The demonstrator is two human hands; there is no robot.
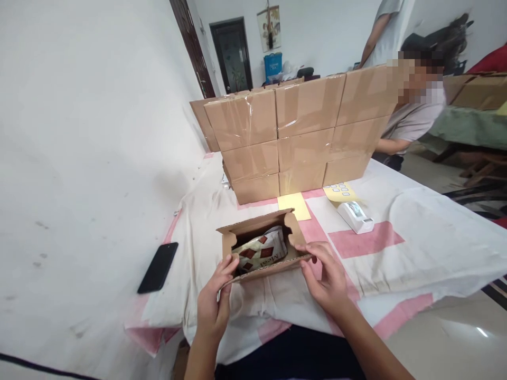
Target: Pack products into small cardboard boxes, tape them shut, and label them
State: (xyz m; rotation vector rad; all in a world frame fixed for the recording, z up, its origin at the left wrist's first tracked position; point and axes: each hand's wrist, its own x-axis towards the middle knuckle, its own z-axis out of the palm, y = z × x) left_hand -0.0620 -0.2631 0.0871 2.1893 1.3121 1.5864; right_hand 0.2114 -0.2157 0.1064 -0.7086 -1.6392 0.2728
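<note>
An open cardboard box (273, 270) stands before me at the near side of the cloth-covered table. Inside it lies a pale packet (259, 249) with brown diamond shapes and part of a printed word. My left hand (214, 298) grips the box's near left corner, fingers over the rim and thumb below. At the near right corner, my right hand (327, 274) pinches the rim between thumb and fingers. The box's underside is hidden from this angle.
Taped cardboard boxes (304, 134) form a stacked wall behind the open box. Yellow paper (295, 206) lies in front of them, and a white device (356, 216) sits to the right. A black phone (158, 267) rests at the left edge. Another person (415, 119) sits beyond the stack at right.
</note>
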